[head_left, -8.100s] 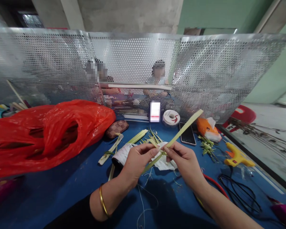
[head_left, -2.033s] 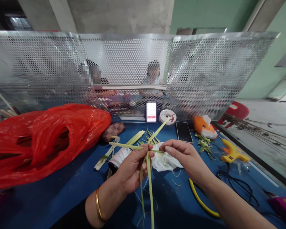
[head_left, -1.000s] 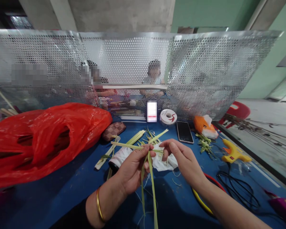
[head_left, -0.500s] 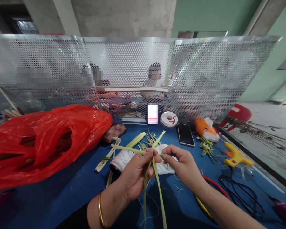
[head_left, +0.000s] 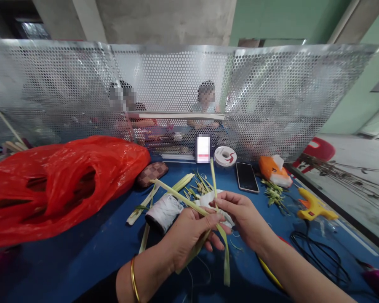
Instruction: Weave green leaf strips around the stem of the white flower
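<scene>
Several pale green leaf strips (head_left: 180, 195) cross one another between my two hands, above the blue table. My left hand (head_left: 196, 235), with a gold bangle at the wrist, is closed on the crossing, thumb on top. One strip points up and left from it; others hang below. My right hand (head_left: 235, 208) pinches an upright strip (head_left: 214, 179) between thumb and fingers, close to the left fingertips. Behind my left hand lies a spool of white thread (head_left: 166, 212) on its side. A white cloth or paper piece (head_left: 206, 200) is partly hidden behind my right hand.
Left is a red plastic bag (head_left: 113, 168) beside a checkered pouch (head_left: 152, 174). A ribbon roll (head_left: 225, 156), a phone (head_left: 246, 177) and a tissue pack (head_left: 274, 170) stand at the back. A yellow glue gun (head_left: 316, 205) with its cord lies right. Two people sit behind the perforated screen (head_left: 177, 75).
The crossed strips have turned in my hands. My right hand has shifted its pinch to a strip that now stands upright, and my left hand has moved slightly right, uncovering the thread spool.
</scene>
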`<state>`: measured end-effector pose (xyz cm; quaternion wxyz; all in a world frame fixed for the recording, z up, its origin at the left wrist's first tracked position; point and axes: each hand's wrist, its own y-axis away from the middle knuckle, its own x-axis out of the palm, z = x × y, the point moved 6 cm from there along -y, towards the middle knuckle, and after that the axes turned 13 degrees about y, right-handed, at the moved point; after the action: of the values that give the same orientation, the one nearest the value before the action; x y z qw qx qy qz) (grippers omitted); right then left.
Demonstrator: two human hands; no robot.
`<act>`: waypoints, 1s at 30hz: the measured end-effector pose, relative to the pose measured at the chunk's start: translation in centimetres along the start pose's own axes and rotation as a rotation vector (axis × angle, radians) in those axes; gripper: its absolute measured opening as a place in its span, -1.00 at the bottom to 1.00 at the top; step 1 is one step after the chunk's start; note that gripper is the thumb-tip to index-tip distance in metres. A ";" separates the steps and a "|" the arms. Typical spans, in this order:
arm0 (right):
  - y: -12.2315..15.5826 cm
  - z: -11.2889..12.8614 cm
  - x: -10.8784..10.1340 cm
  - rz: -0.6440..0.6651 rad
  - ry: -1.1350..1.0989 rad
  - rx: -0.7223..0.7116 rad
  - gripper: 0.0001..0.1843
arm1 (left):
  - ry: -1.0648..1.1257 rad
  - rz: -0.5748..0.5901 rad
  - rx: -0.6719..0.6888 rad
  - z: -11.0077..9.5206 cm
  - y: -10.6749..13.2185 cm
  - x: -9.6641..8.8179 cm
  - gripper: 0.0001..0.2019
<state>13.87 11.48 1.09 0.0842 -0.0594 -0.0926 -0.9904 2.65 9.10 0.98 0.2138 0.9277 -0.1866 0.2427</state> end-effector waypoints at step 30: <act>7.2 3.5 5.0 -0.286 1.534 -1.542 -0.75 | 0.129 -0.185 0.082 -2.1 -1.0 -2.7 -0.84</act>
<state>10.60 4.39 6.41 -0.0558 0.5472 0.6226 -0.5566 0.14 11.62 0.85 0.2088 0.9313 -0.0759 0.2885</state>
